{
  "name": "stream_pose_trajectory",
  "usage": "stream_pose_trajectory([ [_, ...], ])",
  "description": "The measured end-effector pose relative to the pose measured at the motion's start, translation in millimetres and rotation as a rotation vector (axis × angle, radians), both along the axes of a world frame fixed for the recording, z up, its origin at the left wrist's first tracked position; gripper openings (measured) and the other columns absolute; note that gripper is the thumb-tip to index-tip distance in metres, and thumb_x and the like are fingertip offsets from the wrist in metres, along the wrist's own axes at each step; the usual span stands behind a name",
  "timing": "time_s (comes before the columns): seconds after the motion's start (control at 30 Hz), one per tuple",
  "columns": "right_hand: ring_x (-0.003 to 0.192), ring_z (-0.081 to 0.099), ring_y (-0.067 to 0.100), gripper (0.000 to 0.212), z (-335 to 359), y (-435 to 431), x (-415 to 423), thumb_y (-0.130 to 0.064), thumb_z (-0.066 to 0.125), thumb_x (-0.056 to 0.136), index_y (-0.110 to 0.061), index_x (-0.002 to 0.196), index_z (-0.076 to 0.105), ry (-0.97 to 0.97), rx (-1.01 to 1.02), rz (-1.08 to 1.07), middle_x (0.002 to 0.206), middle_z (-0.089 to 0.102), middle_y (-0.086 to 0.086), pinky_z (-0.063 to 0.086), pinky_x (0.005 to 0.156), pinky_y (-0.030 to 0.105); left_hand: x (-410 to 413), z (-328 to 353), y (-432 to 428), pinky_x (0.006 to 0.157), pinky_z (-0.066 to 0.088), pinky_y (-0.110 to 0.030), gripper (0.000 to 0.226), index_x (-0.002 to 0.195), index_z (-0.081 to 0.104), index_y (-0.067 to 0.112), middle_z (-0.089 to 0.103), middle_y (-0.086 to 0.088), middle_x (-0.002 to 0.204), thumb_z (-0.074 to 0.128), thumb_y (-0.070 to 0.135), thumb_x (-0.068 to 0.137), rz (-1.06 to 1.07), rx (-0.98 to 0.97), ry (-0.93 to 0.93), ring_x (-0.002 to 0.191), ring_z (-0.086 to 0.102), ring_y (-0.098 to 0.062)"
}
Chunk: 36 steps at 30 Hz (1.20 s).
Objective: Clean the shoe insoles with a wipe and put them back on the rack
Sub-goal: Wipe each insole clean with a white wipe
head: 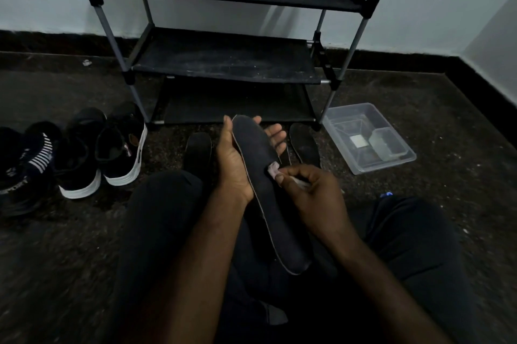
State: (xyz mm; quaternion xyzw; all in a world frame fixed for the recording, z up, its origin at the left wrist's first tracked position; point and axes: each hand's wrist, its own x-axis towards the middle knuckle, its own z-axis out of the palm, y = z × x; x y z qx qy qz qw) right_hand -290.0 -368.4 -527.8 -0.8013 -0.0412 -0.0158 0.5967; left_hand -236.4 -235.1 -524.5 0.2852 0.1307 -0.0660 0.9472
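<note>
A long dark insole (268,195) lies in my left hand (237,159), thumb along its left edge, fingers curled under its far end. My right hand (310,189) pinches a small whitish wipe (273,169) and presses it on the insole's right edge near the middle. Two more dark insoles lie on the floor beyond, one at the left (198,150) and one at the right (305,145). The black shoe rack (223,58) stands straight ahead with bare shelves.
Several dark shoes (84,153) with white soles stand on the floor at the left. A clear plastic tray (369,138) sits right of the rack's foot. My legs in dark trousers fill the near floor. The wall corner is at the right.
</note>
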Motion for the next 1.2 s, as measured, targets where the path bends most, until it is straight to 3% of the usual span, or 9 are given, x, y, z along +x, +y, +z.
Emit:
stream_pose_trajectory([
  [0.17,0.084,0.065,0.003,0.012,2,0,17,-0.029,0.07,0.089,-0.02,0.093,0.076,-0.088,-0.143,-0.053,0.091,0.07,-0.008,0.053,0.075,0.025,-9,-1,-11,0.093,0.052,-0.051,0.087,0.14,0.04,0.007,0.06,-0.031,0.122,0.049,0.069,0.081,-0.093,-0.015,-0.061,0.115,0.06,-0.043],
  [0.3,0.083,0.067,0.007,0.008,1,2,23,-0.024,0.068,0.09,-0.022,0.093,0.075,-0.128,-0.136,-0.124,0.091,0.071,-0.003,0.055,0.076,0.032,-10,-6,-17,0.098,0.049,-0.052,0.087,0.128,0.049,0.012,0.064,-0.027,0.115,0.078,0.061,0.062,-0.145,-0.045,-0.155,0.109,0.063,-0.039],
  [0.37,0.083,0.067,0.01,0.009,4,5,23,-0.027,0.067,0.092,-0.023,0.091,0.075,-0.129,-0.137,-0.101,0.088,0.071,-0.005,0.055,0.076,0.035,-11,-7,-19,0.104,0.043,-0.052,0.07,0.124,0.052,0.01,0.066,-0.021,0.1,0.071,0.054,0.073,-0.146,-0.006,-0.129,0.1,0.065,-0.036],
  [0.53,0.088,0.058,0.022,0.015,8,13,13,-0.036,0.061,0.094,-0.026,0.091,0.072,-0.354,-0.594,-0.023,0.091,0.069,-0.003,0.048,0.076,0.043,-10,-5,-14,0.095,0.044,-0.047,0.05,0.108,0.059,0.007,0.057,-0.015,0.083,0.056,0.051,0.085,-0.142,-0.1,-0.118,0.087,0.06,-0.032],
  [0.63,0.086,0.061,0.017,0.015,13,10,19,-0.031,0.062,0.094,-0.021,0.091,0.072,-0.334,-0.537,-0.063,0.091,0.069,-0.001,0.049,0.074,0.035,-11,-5,-14,0.091,0.048,-0.044,0.057,0.11,0.06,0.006,0.058,-0.016,0.087,0.057,0.056,0.083,-0.151,-0.096,-0.14,0.087,0.061,-0.031],
  [0.8,0.08,0.063,0.011,0.016,11,18,7,-0.028,0.063,0.091,-0.017,0.091,0.074,-0.306,-0.416,0.128,0.086,0.069,0.0,0.05,0.073,0.03,-13,-1,-12,0.09,0.047,-0.048,0.06,0.109,0.061,0.007,0.057,-0.014,0.085,0.05,0.061,0.086,-0.116,-0.089,-0.121,0.083,0.061,-0.03],
  [0.93,0.085,0.064,0.016,0.016,8,5,24,-0.033,0.063,0.091,-0.021,0.093,0.073,-0.278,-0.471,-0.086,0.092,0.069,-0.001,0.052,0.076,0.037,-15,-1,-13,0.089,0.049,-0.042,0.069,0.117,0.057,0.007,0.056,-0.017,0.093,0.05,0.067,0.083,-0.144,-0.024,-0.133,0.085,0.062,-0.027],
  [1.1,0.085,0.065,0.014,0.014,13,25,17,-0.024,0.065,0.091,-0.015,0.089,0.075,-0.322,-0.384,0.068,0.087,0.07,0.002,0.051,0.08,0.033,-11,-5,-11,0.103,0.042,-0.047,0.078,0.124,0.057,0.008,0.057,-0.019,0.1,0.052,0.072,0.08,-0.121,-0.015,-0.113,0.097,0.059,-0.032],
  [1.2,0.082,0.064,0.016,0.018,19,27,32,-0.031,0.065,0.091,-0.016,0.09,0.075,-0.348,-0.34,0.021,0.087,0.067,0.005,0.051,0.073,0.034,-11,-5,-13,0.114,0.035,-0.047,0.088,0.136,0.051,0.0,0.056,-0.021,0.127,0.044,0.071,0.084,-0.086,0.042,-0.106,0.12,0.054,-0.034],
])
